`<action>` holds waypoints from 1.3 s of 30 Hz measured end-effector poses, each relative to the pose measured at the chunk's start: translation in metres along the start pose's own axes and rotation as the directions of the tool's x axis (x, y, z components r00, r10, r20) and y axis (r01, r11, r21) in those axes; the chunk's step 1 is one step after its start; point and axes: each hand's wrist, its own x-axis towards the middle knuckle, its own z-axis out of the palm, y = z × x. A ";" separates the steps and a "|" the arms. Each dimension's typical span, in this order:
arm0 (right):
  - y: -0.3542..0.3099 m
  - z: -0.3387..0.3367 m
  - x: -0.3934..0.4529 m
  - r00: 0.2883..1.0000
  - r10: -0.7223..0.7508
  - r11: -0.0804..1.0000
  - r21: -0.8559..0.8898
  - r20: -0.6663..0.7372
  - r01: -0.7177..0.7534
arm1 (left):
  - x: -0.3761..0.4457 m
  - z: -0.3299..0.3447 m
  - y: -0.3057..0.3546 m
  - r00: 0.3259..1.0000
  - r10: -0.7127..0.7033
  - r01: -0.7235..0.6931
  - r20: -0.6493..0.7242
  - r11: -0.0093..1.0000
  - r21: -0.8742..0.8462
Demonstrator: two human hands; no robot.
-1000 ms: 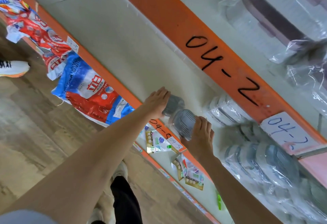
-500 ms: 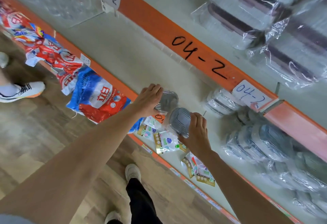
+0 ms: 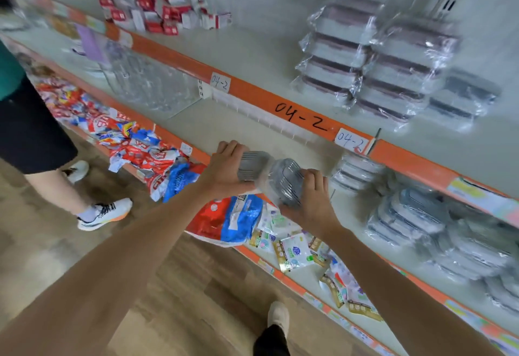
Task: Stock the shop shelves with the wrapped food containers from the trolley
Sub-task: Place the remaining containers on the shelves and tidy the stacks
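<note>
Here the left hand (image 3: pixel 227 168) and right hand (image 3: pixel 310 201) each grip 1 wrapped container, left container (image 3: pixel 251 164) and right container (image 3: pixel 286 180). Both stand on edge, ribbed lids facing the camera, at the shelf (image 3: pixel 252 136) front.

Grey ribbed containers (image 3: pixel 283 180); orange shelf edge (image 3: pixel 252 88); red-blue bags (image 3: pixel 224 219).

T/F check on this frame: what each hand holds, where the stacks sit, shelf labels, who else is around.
1. Each hand grips a wrapped container: left hand on one, right hand on another. True.
2. The shelf edge is blue. False: it is orange, with "04-2" handwritten on it.
3. Stacked wrapped containers sit on the upper shelf. True.
4. The red boxes lie on the floor. False: they are on the upper shelf, far left.
5. Nobody else is in view. False: another person stands at left.
</note>
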 end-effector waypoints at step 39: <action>0.250 -0.352 -0.009 0.962 0.247 0.966 -0.054 -0.115 -0.254 | 0.171 0.078 0.338 0.945 0.073 0.116 0.320 0.838 -0.533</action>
